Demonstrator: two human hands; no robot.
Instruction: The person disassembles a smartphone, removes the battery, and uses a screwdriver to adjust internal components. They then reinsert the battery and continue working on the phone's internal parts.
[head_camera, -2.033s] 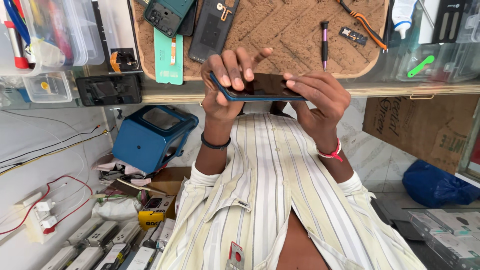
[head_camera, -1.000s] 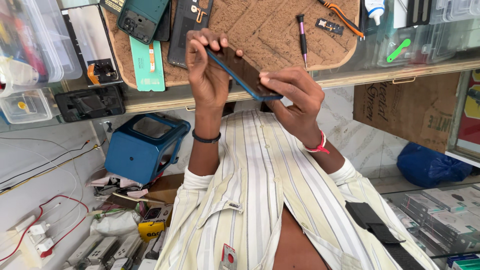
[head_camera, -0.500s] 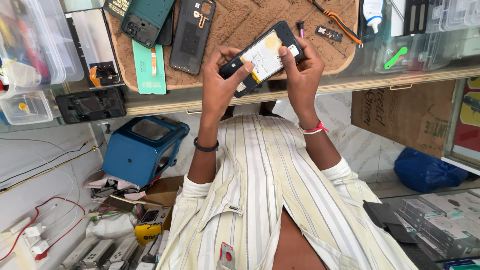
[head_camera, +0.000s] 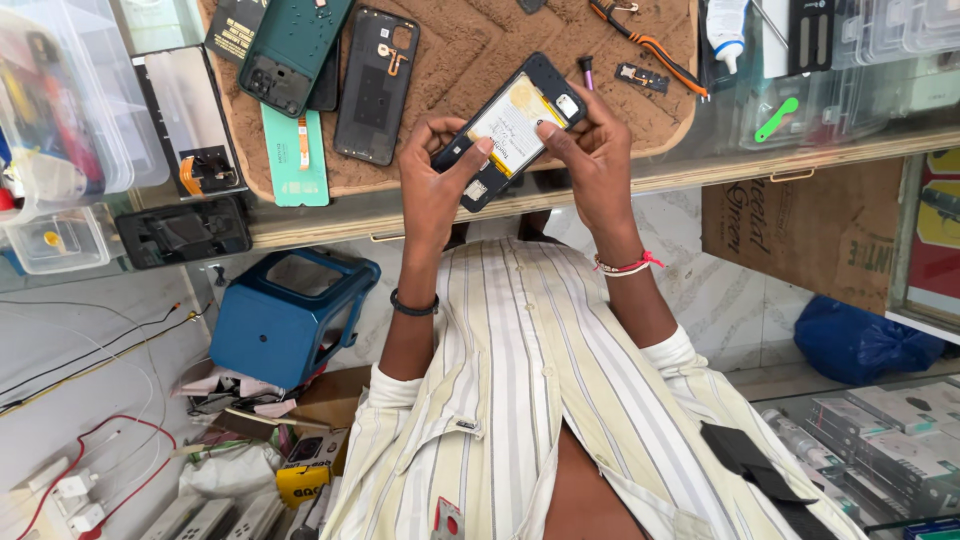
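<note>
The left hand (head_camera: 432, 188) and the right hand (head_camera: 592, 150) are both curled around an open phone (head_camera: 508, 130), holding it up over the tabletop (head_camera: 420, 215). Its back is off, so the yellow battery faces up, easy to look at. Each thumb presses on it. Farther off, more phone backs (head_camera: 375, 85) lie flat on the brown mat (head_camera: 470, 60), near an orange tool (head_camera: 650, 45).

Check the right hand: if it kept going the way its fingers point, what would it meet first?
The right hand points up-left across the opened phone it holds. Past that, likely the dark back cover lying on the brown mat; depth unclear.
</note>
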